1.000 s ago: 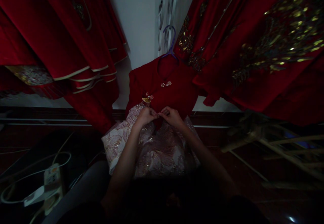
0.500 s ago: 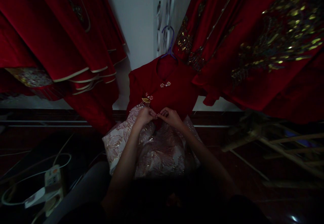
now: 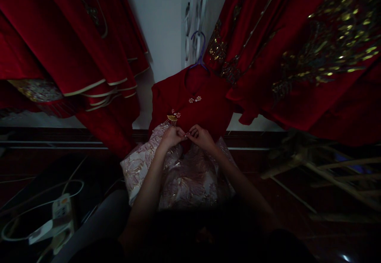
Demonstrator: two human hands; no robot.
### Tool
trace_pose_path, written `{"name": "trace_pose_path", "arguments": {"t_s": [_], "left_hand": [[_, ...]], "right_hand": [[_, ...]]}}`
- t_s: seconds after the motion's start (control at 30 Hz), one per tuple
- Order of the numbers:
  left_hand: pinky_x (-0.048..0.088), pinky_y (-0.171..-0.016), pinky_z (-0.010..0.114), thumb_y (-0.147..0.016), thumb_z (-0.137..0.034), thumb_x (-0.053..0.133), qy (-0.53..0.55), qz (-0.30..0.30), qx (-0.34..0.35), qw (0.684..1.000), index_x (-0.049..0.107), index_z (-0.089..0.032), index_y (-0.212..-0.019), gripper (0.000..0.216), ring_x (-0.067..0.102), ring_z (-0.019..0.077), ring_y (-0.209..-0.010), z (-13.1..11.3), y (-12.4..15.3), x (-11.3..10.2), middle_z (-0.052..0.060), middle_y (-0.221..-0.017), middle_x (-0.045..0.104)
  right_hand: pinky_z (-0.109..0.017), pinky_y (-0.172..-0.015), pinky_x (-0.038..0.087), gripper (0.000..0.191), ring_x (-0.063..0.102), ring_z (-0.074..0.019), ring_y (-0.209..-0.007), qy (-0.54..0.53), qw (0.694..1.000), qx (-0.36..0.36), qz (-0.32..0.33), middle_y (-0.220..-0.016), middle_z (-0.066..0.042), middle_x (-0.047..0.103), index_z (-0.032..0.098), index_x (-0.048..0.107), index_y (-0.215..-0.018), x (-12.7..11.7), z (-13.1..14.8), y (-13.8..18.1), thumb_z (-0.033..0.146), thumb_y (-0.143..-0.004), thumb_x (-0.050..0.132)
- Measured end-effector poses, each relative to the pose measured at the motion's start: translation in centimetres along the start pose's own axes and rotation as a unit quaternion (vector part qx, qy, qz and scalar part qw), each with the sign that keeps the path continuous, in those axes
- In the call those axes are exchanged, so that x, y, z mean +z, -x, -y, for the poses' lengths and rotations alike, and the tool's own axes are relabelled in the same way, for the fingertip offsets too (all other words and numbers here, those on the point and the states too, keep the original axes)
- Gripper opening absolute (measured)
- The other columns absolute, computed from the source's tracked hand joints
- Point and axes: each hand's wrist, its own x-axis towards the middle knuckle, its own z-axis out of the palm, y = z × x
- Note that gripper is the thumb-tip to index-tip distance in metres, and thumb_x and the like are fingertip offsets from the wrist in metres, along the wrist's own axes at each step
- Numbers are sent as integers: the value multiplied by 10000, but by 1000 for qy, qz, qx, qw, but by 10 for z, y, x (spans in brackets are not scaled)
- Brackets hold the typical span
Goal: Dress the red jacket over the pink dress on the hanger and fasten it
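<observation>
A red dress top (image 3: 208, 108) hangs on a purple hanger (image 3: 199, 50) in front of me, above a pink patterned skirt (image 3: 184, 175). My left hand (image 3: 171, 137) and my right hand (image 3: 202, 136) meet at the lower front of the red top. Both pinch a small pearl fastener (image 3: 187, 135) between their fingertips. A second pearl fastener (image 3: 195, 99) sits higher near the collar. Another pearl fastener with a gold fan ornament (image 3: 173, 117) lies just above my left hand.
Red embroidered garments hang at the left (image 3: 74, 48) and at the right (image 3: 312, 56). A white power strip (image 3: 61, 219) with cables lies on the dark floor at the lower left. Pale wooden rods (image 3: 327, 171) stand at the right.
</observation>
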Motion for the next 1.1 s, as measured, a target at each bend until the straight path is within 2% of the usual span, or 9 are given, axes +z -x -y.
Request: {"name": "trace_pose_path", "arguments": {"t_s": [0.13, 0.23, 0.3, 0.47, 0.67, 0.8, 0.93, 1.0, 1.1], "left_hand": [[431, -631, 229, -641, -400, 739, -30, -23, -5, 999, 673, -163, -776, 281, 621, 137, -695, -5, 2, 1, 24, -773, 697], [412, -625, 230, -669, -372, 715, -45, -45, -5, 998, 648, -166, -750, 231, 605, 131, -678, -7, 2, 0, 19, -759, 685], [411, -631, 229, -680, -316, 698, -46, -49, -1, 998, 638, -168, -747, 173, 602, 128, -672, -7, 2, 0, 13, -747, 679], [421, -641, 225, -680, -205, 650, -52, -49, 1, 997, 637, -175, -743, 71, 614, 132, -684, -6, 1, 2, 11, -747, 683], [447, -662, 231, -677, -231, 687, -49, -28, 11, 998, 668, -168, -837, 173, 625, 140, -706, 0, -1, 6, 27, -784, 689], [434, -666, 240, -670, -198, 694, -80, -14, 22, 996, 679, -179, -883, 214, 618, 148, -717, 4, 0, 4, 21, -773, 679], [428, -654, 228, -667, -242, 716, -68, 12, 75, 995, 648, -177, -805, 168, 603, 138, -717, 8, 0, 3, 10, -775, 666], [428, -638, 222, -690, -284, 704, -52, 6, 85, 995, 627, -171, -774, 160, 595, 130, -696, 10, -1, 5, 8, -756, 658], [441, -629, 220, -725, -285, 669, -19, -16, 64, 998, 622, -159, -775, 143, 597, 124, -661, 11, -5, 9, 13, -732, 665]], "right_hand": [[-190, -569, 387, 151, 539, -86, -591, 10, 998, -5, -61, -674, 40, 586, 202, 583, -878, -8, 12, 0, 324, -793, 605], [-193, -561, 373, 152, 503, -85, -561, 20, 992, -3, -126, -625, 49, 540, 205, 580, -846, -13, 21, 0, 355, -825, 562], [-196, -569, 379, 151, 504, -89, -575, 29, 990, -7, -140, -637, 45, 542, 208, 584, -847, -14, 23, 0, 356, -826, 562], [-213, -656, 451, 138, 577, -104, -675, 14, 996, -6, -91, -785, 5, 637, 206, 602, -889, -8, 13, -1, 314, -805, 584], [-242, -743, 496, 197, 633, -124, -781, -8, 1000, -6, -23, -890, -21, 684, 202, 624, -978, 7, -2, 1, 271, -796, 598], [-236, -740, 500, 166, 634, -122, -782, -11, 1000, -14, -12, -872, -20, 687, 206, 653, -944, 12, -6, 0, 229, -789, 598], [-227, -719, 496, 161, 627, -116, -748, -15, 1000, -15, -12, -841, -17, 686, 202, 673, -923, 13, -7, 0, 204, -775, 610], [-221, -702, 495, 157, 627, -114, -724, -25, 1000, -3, -12, -812, -17, 688, 190, 675, -909, 12, -7, -1, 185, -763, 617], [-219, -696, 498, 154, 640, -116, -718, -45, 999, 7, -8, -804, -19, 702, 184, 684, -906, 10, -7, -2, 178, -766, 619]]}}
